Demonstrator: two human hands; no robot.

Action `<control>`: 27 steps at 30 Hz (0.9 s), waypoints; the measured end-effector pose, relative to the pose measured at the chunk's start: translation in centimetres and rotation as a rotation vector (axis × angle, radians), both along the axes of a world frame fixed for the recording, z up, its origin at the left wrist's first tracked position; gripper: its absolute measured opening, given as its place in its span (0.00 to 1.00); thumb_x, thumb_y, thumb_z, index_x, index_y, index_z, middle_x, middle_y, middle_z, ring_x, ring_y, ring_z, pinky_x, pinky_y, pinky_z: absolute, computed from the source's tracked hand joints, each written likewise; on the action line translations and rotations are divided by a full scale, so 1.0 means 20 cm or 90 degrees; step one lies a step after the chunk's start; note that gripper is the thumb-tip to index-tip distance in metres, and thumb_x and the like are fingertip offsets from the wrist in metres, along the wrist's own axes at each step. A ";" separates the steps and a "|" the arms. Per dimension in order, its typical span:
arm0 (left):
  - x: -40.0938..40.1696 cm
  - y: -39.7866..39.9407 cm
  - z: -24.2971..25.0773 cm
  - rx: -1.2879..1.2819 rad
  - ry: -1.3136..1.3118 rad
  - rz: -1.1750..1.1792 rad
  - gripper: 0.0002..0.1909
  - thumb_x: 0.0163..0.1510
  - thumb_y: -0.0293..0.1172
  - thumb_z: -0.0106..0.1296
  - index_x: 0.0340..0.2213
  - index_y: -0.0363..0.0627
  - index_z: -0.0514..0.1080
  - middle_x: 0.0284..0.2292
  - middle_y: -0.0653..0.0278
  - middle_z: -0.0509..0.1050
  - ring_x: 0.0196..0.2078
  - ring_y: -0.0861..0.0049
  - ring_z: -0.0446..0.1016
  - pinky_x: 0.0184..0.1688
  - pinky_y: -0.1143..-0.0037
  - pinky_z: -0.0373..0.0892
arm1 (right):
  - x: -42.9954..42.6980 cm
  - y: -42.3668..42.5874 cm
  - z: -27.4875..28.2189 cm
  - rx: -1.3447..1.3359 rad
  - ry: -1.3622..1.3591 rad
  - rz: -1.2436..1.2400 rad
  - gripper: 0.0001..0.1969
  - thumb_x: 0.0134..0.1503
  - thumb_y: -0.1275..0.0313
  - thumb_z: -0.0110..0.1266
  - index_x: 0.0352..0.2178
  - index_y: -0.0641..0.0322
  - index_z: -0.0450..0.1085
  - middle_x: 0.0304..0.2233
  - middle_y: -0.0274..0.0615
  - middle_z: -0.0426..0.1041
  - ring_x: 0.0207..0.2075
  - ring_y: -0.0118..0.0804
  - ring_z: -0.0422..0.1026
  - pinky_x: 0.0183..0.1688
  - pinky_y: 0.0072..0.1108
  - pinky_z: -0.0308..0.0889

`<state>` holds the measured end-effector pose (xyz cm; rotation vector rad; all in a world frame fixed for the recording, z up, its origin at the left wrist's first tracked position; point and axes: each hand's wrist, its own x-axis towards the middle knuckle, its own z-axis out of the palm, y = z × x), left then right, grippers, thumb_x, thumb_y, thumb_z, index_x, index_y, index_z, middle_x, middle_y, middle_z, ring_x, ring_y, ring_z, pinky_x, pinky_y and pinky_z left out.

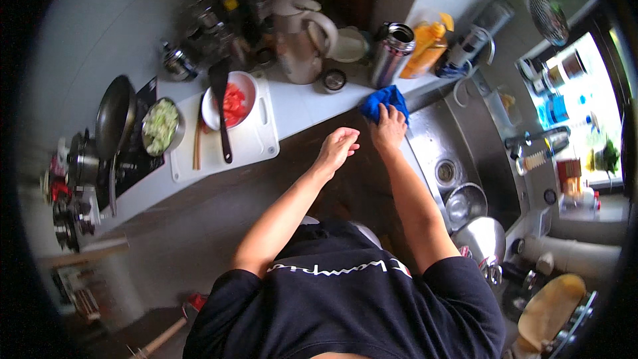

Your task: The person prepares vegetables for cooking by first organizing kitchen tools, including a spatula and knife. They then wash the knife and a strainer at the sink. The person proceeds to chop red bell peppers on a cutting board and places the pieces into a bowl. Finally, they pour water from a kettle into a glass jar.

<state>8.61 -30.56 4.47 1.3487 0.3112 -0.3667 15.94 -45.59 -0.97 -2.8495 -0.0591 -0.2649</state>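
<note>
My right hand [389,129] rests on a crumpled blue cloth [385,102], its fingers gripping the near side. The cloth lies at the counter corner, beside the metal sink [432,134]. In the air left of it is my left hand [338,152], fingers loosely bent and nothing visible in them. Behind the cloth stand an uncapped steel thermos flask [391,57] and an orange pump bottle [423,52]. A small round lid [334,80] sits on the counter [306,104] to the left.
On a white cutting board [254,147] are a bowl [251,87] of cut red pieces, a black spatula [223,114] across it, and chopsticks [197,149]. Further left are a bowl of chopped pale-green vegetable [160,127] and a frying pan [114,117]. A kettle [298,40] stands behind.
</note>
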 end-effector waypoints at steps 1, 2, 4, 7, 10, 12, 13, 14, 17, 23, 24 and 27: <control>-0.02 0.02 0.01 0.003 -0.009 0.010 0.15 0.54 0.39 0.45 0.39 0.42 0.66 0.37 0.66 0.69 0.34 0.81 0.70 0.36 0.81 0.67 | -0.01 0.01 0.00 -0.004 0.013 0.003 0.31 0.42 0.57 0.56 0.49 0.49 0.59 0.50 0.42 0.58 0.51 0.47 0.55 0.48 0.39 0.55; -0.04 0.03 0.01 0.002 -0.017 0.024 0.15 0.54 0.39 0.45 0.39 0.42 0.66 0.36 0.67 0.69 0.34 0.82 0.70 0.35 0.82 0.67 | -0.02 0.01 -0.01 -0.022 0.009 0.011 0.33 0.42 0.56 0.55 0.50 0.50 0.57 0.52 0.43 0.56 0.52 0.48 0.54 0.49 0.39 0.54; -0.07 0.06 0.04 0.021 -0.022 0.038 0.15 0.55 0.40 0.44 0.39 0.43 0.66 0.36 0.67 0.69 0.34 0.82 0.70 0.35 0.82 0.66 | -0.04 0.00 0.00 -0.041 0.058 0.030 0.38 0.43 0.54 0.54 0.55 0.50 0.50 0.57 0.45 0.49 0.56 0.50 0.50 0.52 0.40 0.51; -0.13 0.15 0.05 0.032 -0.040 0.063 0.15 0.55 0.40 0.44 0.40 0.43 0.66 0.35 0.68 0.69 0.34 0.83 0.70 0.35 0.82 0.66 | -0.07 -0.02 0.05 -0.010 0.083 0.030 0.40 0.44 0.53 0.54 0.56 0.49 0.46 0.58 0.47 0.46 0.58 0.50 0.46 0.55 0.41 0.47; -0.16 0.26 0.07 0.030 -0.054 0.087 0.15 0.56 0.39 0.42 0.40 0.43 0.66 0.37 0.67 0.69 0.35 0.82 0.70 0.35 0.82 0.66 | -0.14 -0.05 0.07 0.059 -0.071 0.045 0.36 0.44 0.61 0.54 0.55 0.54 0.50 0.55 0.53 0.50 0.56 0.54 0.50 0.55 0.38 0.47; -0.18 0.35 0.07 0.008 -0.086 0.103 0.15 0.58 0.40 0.38 0.39 0.43 0.67 0.38 0.65 0.70 0.35 0.82 0.70 0.36 0.81 0.67 | -0.20 -0.02 0.08 0.108 -0.155 0.064 0.33 0.44 0.66 0.53 0.52 0.60 0.53 0.53 0.55 0.54 0.53 0.55 0.53 0.55 0.36 0.49; -0.19 0.41 0.08 0.008 -0.088 0.108 0.15 0.58 0.40 0.38 0.39 0.43 0.67 0.38 0.65 0.70 0.35 0.82 0.70 0.36 0.81 0.67 | -0.24 0.02 0.09 0.119 -0.183 0.088 0.30 0.45 0.68 0.53 0.51 0.62 0.55 0.52 0.56 0.54 0.53 0.55 0.54 0.54 0.36 0.50; -0.19 0.47 0.09 0.001 -0.106 0.120 0.16 0.58 0.40 0.36 0.39 0.43 0.67 0.37 0.64 0.70 0.35 0.81 0.70 0.37 0.80 0.67 | -0.28 0.08 0.10 0.130 -0.184 0.114 0.29 0.44 0.69 0.54 0.49 0.63 0.56 0.51 0.56 0.55 0.52 0.55 0.55 0.54 0.37 0.51; -0.23 0.62 0.10 -0.006 -0.142 0.162 0.23 0.59 0.46 0.30 0.38 0.41 0.69 0.35 0.62 0.73 0.35 0.79 0.71 0.39 0.79 0.67 | -0.41 0.35 0.12 0.185 -0.183 0.204 0.24 0.44 0.72 0.56 0.44 0.61 0.61 0.48 0.54 0.58 0.50 0.55 0.57 0.52 0.36 0.53; -0.39 1.07 0.14 0.047 -0.185 0.235 0.33 0.58 0.54 0.24 0.38 0.37 0.69 0.35 0.60 0.74 0.35 0.77 0.72 0.39 0.78 0.67 | -0.55 1.00 0.15 0.375 0.093 0.265 0.09 0.50 0.69 0.50 0.25 0.66 0.70 0.29 0.47 0.70 0.33 0.48 0.68 0.39 0.29 0.62; -0.42 1.16 0.08 0.065 -0.176 0.244 0.32 0.58 0.54 0.24 0.37 0.38 0.69 0.34 0.59 0.74 0.35 0.77 0.72 0.39 0.78 0.66 | -0.56 1.10 0.13 0.407 0.138 0.241 0.10 0.52 0.68 0.48 0.27 0.66 0.70 0.30 0.46 0.71 0.33 0.46 0.69 0.37 0.28 0.63; -0.51 1.37 -0.02 0.083 -0.129 0.286 0.24 0.58 0.48 0.33 0.37 0.39 0.70 0.34 0.61 0.74 0.34 0.78 0.72 0.38 0.79 0.67 | -0.54 1.31 0.08 0.618 0.297 0.150 0.14 0.54 0.65 0.46 0.32 0.68 0.68 0.31 0.46 0.71 0.32 0.41 0.71 0.33 0.25 0.65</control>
